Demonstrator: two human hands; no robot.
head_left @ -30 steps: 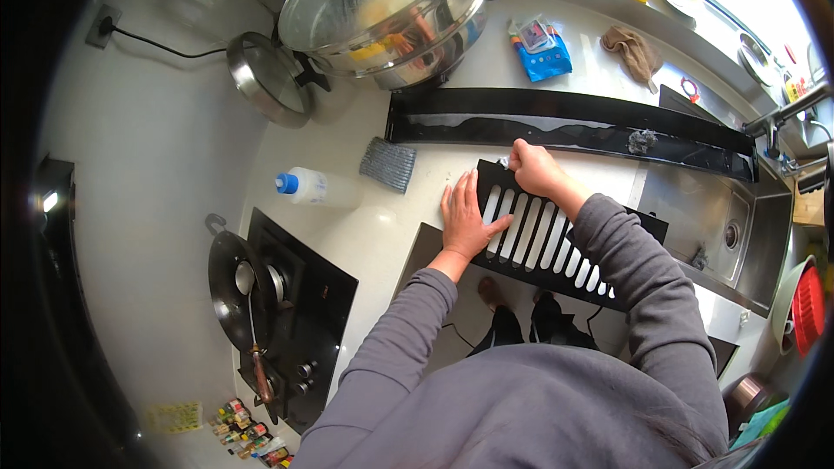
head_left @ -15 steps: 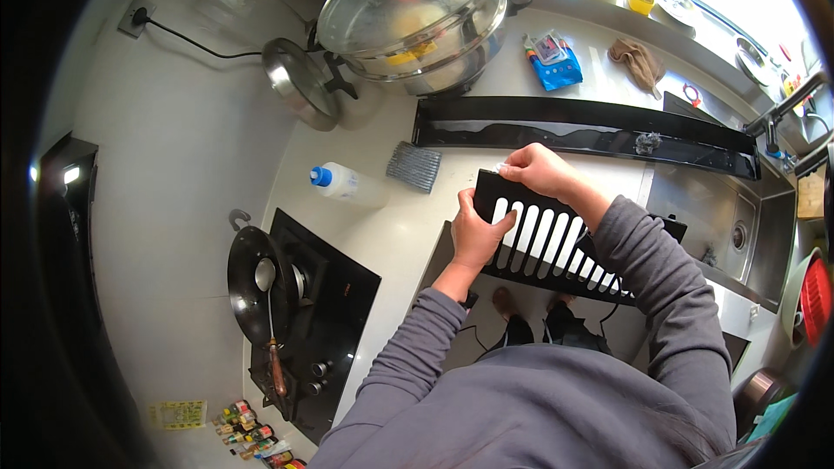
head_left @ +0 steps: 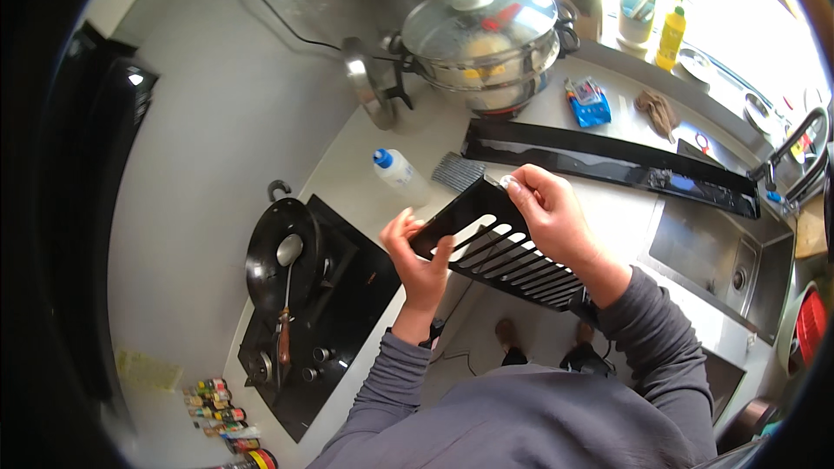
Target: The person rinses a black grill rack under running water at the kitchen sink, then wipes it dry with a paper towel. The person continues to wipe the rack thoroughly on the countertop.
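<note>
A black slotted panel (head_left: 463, 212) is held up tilted in front of me, above the counter's edge and the floor. My left hand (head_left: 419, 274) grips its left corner, with the thumb on the near side and the fingers around the outer edge. At the upper corner my right hand (head_left: 556, 219) is closed, pinching a small white piece (head_left: 506, 181) against the panel's edge. What that piece is I cannot make out. Just beyond lie a grey ridged scouring pad (head_left: 458, 172) and a white bottle (head_left: 400, 170) with a blue cap.
A long black tray (head_left: 608, 155) lies across the counter toward the sink (head_left: 699, 239). Behind it stands a large lidded steamer (head_left: 482, 43), with a blue packet (head_left: 588, 104) and a brown cloth (head_left: 658, 113). To the left, a wok (head_left: 280, 252) with a ladle rests on the black stove (head_left: 334, 317).
The panel has tipped and turned, its left corner now lower and nearer the stove. My left hand moved left and down with it; the right stays at the upper corner. The whole view has shifted.
</note>
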